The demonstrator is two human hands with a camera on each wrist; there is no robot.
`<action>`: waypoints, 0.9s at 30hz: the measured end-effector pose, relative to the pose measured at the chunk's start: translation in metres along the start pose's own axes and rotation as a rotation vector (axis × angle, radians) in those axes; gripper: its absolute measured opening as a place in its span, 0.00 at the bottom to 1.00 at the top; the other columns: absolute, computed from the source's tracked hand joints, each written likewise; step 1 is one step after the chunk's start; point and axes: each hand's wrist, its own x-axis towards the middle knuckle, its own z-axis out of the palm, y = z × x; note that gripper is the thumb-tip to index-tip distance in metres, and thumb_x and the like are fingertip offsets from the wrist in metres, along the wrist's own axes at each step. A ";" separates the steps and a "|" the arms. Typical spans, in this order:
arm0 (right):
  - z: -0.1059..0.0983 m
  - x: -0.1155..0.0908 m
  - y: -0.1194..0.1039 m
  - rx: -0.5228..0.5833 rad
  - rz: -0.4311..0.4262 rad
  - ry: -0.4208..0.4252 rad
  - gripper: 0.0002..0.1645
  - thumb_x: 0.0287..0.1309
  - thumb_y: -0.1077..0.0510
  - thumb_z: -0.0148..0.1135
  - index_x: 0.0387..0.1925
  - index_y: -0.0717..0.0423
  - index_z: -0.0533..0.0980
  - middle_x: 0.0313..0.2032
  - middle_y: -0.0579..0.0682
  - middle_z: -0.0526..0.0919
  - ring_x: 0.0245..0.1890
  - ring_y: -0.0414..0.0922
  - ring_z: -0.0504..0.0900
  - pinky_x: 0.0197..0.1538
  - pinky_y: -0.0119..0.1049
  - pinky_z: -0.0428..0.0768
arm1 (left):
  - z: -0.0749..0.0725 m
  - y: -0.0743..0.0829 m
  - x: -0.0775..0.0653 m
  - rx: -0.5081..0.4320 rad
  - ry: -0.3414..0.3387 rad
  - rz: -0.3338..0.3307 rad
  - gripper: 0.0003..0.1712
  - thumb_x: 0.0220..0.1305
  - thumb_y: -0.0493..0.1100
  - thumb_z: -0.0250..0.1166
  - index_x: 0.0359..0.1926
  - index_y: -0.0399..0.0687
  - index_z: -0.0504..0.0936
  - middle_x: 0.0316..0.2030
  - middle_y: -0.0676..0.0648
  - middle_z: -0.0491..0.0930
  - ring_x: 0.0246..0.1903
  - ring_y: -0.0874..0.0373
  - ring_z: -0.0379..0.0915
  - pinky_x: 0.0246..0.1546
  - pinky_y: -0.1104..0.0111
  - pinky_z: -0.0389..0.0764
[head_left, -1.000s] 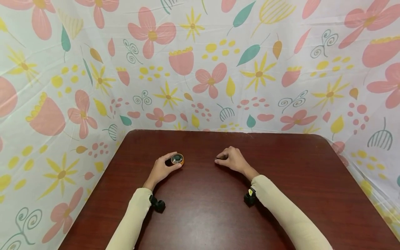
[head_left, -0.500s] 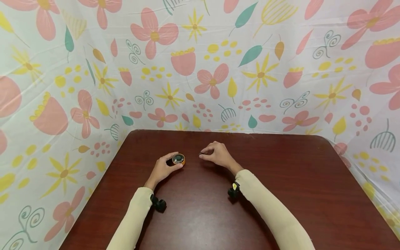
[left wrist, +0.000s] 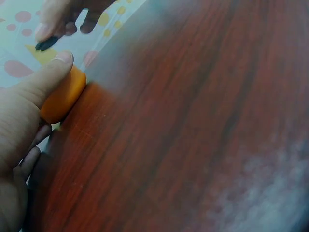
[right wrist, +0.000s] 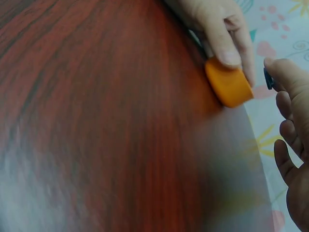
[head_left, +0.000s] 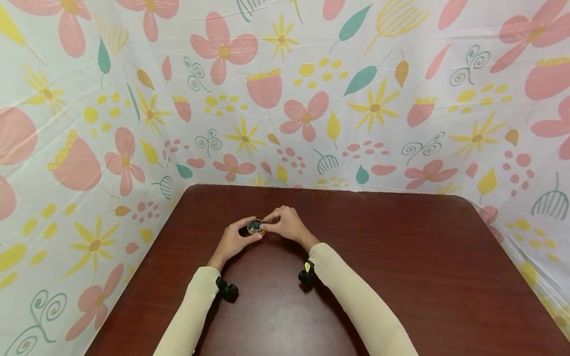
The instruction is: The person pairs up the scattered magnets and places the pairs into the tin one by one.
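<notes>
Near the far left part of the table, my left hand (head_left: pixel 232 241) grips a small round orange cup (right wrist: pixel 228 86), thumb on the near side and fingers on the far side. In the head view something dark and a shiny patch show inside the cup. My right hand (head_left: pixel 288 225) is at the cup's right side, thumb and forefinger close over its rim. Between those fingertips it pinches a small, dark, disc-like piece (right wrist: pixel 268 79), also visible as a dark piece (left wrist: pixel 47 43) in the left wrist view. Its exact kind is too small to tell.
The dark reddish-brown wooden table (head_left: pixel 378 257) has a glossy top. Behind it and at both sides hangs a white cloth (head_left: pixel 311 59) with pink, yellow and green floral prints. Black wrist cameras (head_left: pixel 228 290) are strapped over the cream sleeves (head_left: pixel 356 296).
My right hand has moved left across the table to the cup, carrying the small dark piece between its fingertips. My left hand keeps its hold on the cup in nearly the same place.
</notes>
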 end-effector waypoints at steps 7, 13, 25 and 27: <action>0.016 0.002 0.000 0.018 0.039 0.007 0.13 0.57 0.49 0.77 0.41 0.51 0.91 0.36 0.41 0.90 0.36 0.39 0.77 0.38 0.35 0.77 | 0.000 -0.003 0.001 0.008 -0.011 0.020 0.41 0.62 0.60 0.73 0.72 0.51 0.74 0.69 0.50 0.74 0.70 0.50 0.66 0.68 0.45 0.68; 0.021 0.005 -0.001 0.016 0.065 0.011 0.13 0.57 0.48 0.77 0.42 0.48 0.90 0.38 0.41 0.89 0.37 0.37 0.77 0.39 0.34 0.78 | 0.000 -0.004 0.002 0.004 -0.008 0.015 0.41 0.61 0.59 0.74 0.72 0.51 0.74 0.68 0.49 0.74 0.70 0.50 0.66 0.68 0.45 0.68; 0.012 -0.005 0.001 0.054 0.073 0.024 0.16 0.57 0.47 0.77 0.44 0.51 0.90 0.37 0.41 0.88 0.39 0.40 0.79 0.41 0.36 0.80 | 0.000 -0.002 0.001 -0.021 0.008 0.030 0.40 0.62 0.57 0.75 0.71 0.50 0.74 0.67 0.48 0.75 0.70 0.49 0.67 0.68 0.44 0.68; 0.008 -0.011 0.002 0.048 0.072 0.021 0.17 0.57 0.47 0.78 0.44 0.50 0.90 0.36 0.41 0.87 0.39 0.40 0.79 0.42 0.37 0.80 | 0.000 -0.003 -0.002 -0.017 0.013 0.026 0.40 0.61 0.57 0.75 0.71 0.50 0.75 0.67 0.48 0.76 0.69 0.49 0.68 0.68 0.44 0.68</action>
